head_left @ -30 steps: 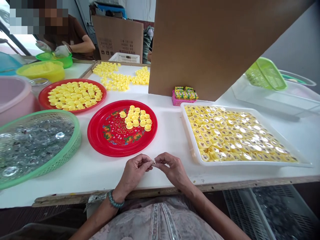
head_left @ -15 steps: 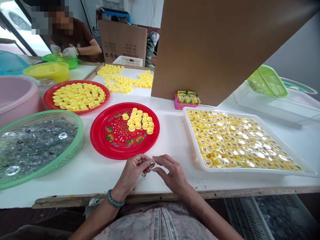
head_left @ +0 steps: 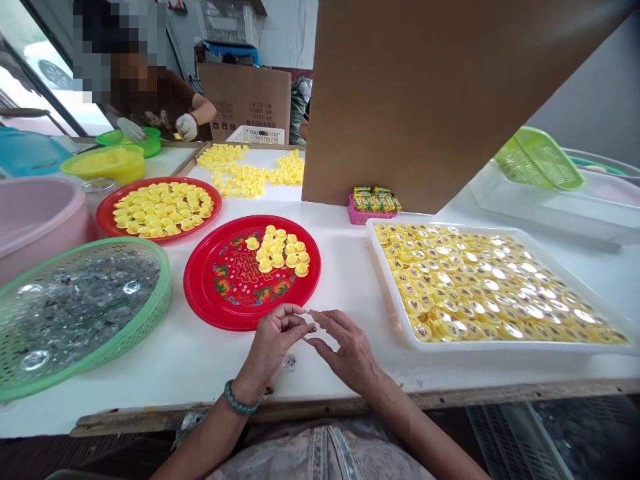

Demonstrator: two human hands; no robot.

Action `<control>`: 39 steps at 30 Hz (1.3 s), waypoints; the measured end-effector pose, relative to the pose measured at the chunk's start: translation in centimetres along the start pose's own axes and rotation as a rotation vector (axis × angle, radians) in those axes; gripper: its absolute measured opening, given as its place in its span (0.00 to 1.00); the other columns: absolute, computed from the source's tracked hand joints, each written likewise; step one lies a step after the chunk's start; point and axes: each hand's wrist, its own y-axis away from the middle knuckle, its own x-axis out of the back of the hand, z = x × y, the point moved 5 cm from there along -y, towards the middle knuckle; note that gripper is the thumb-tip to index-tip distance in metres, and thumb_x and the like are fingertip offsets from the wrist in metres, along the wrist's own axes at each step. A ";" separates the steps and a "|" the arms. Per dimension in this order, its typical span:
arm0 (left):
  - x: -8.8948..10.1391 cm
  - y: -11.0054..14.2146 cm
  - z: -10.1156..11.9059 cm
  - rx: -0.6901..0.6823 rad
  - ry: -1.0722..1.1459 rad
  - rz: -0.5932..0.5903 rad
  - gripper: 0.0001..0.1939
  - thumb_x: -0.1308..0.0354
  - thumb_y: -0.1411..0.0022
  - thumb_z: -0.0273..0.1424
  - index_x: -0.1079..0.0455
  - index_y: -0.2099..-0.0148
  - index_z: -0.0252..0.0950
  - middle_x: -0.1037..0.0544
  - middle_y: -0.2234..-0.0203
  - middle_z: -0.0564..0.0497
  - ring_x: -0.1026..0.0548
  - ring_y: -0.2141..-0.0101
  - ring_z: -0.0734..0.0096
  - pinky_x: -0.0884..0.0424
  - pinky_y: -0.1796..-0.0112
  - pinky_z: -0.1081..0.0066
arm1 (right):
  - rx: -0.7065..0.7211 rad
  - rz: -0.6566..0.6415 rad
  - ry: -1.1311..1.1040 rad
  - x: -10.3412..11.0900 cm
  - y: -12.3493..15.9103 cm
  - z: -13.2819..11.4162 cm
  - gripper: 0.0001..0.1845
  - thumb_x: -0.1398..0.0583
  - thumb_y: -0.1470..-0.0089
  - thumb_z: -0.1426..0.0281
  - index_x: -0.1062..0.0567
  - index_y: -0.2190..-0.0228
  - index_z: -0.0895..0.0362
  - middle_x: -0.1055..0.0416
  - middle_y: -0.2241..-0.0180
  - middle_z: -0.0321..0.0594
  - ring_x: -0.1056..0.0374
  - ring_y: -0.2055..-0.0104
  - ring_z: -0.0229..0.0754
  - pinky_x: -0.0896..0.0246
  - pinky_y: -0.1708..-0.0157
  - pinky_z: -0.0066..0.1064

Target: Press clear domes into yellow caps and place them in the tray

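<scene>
My left hand [head_left: 273, 343], with a beaded bracelet at the wrist, has thumb and fingers pinched together on a small thing that I cannot make out. Facing it, my right hand [head_left: 347, 350] curves its thumb and forefinger toward the same spot, their tips at what may be the edges of a clear piece. Just below the left fingers, a small clear round cap [head_left: 290, 363] with a dark mark lies on the white table. Beyond both hands stands a red patterned tray [head_left: 227, 267] with a cluster of yellow hat-shaped pieces [head_left: 277, 250].
At left is a green basket [head_left: 157, 313] of clear caps, near a pink tub [head_left: 45, 207]. A white tray [head_left: 395, 313] of yellow capped pieces sits right. A cardboard sheet [head_left: 390, 100] rises behind a pink basket [head_left: 357, 217]. A gloved co-worker [head_left: 165, 100] sits back left.
The view has tilted up slightly. My hands stay close together, fingers shifted a little; the clear cap below the left hand shows more fully. The co-worker's gloved hands have moved apart.
</scene>
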 end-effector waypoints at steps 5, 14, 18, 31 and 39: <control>0.0 -0.1 0.0 0.030 -0.058 -0.029 0.16 0.33 0.54 0.31 0.34 0.64 0.35 0.22 0.73 0.52 0.25 0.70 0.71 0.31 0.65 0.71 | 0.028 0.025 0.010 0.5 0.1 -0.1 0.12 0.42 0.45 0.71 0.28 0.57 0.53 0.28 0.65 0.41 0.32 0.63 0.40 0.34 0.63 0.31; -0.5 -0.2 -0.2 0.151 0.032 -0.113 0.19 0.34 0.53 0.29 0.36 0.58 0.34 0.22 0.76 0.52 0.25 0.71 0.71 0.33 0.64 0.70 | 0.090 -0.162 0.106 0.8 0.1 -0.7 0.13 0.44 0.44 0.73 0.29 0.56 0.55 0.28 0.63 0.44 0.32 0.61 0.43 0.35 0.61 0.34; -0.3 -0.4 0.1 0.163 0.064 -0.124 0.19 0.35 0.53 0.28 0.35 0.58 0.34 0.21 0.74 0.50 0.24 0.70 0.70 0.35 0.65 0.71 | 0.121 -0.193 0.066 0.2 0.2 -0.7 0.21 0.44 0.45 0.75 0.34 0.49 0.53 0.30 0.59 0.45 0.32 0.58 0.43 0.34 0.60 0.35; 1.6 -3.7 2.7 0.055 -0.396 -0.184 0.20 0.40 0.49 0.32 0.34 0.53 0.34 0.23 0.73 0.49 0.27 0.71 0.69 0.36 0.68 0.70 | -0.031 -0.034 -0.025 -0.5 -0.8 1.1 0.12 0.41 0.49 0.74 0.30 0.60 0.53 0.29 0.67 0.40 0.31 0.69 0.39 0.35 0.72 0.28; 6.4 -11.2 7.6 -0.406 -1.599 0.073 0.17 0.47 0.46 0.25 0.30 0.52 0.34 0.28 0.57 0.41 0.31 0.54 0.57 0.35 0.53 0.64 | -0.088 0.074 -0.016 0.1 0.2 2.0 0.12 0.41 0.47 0.71 0.30 0.59 0.53 0.30 0.68 0.40 0.32 0.70 0.39 0.35 0.72 0.30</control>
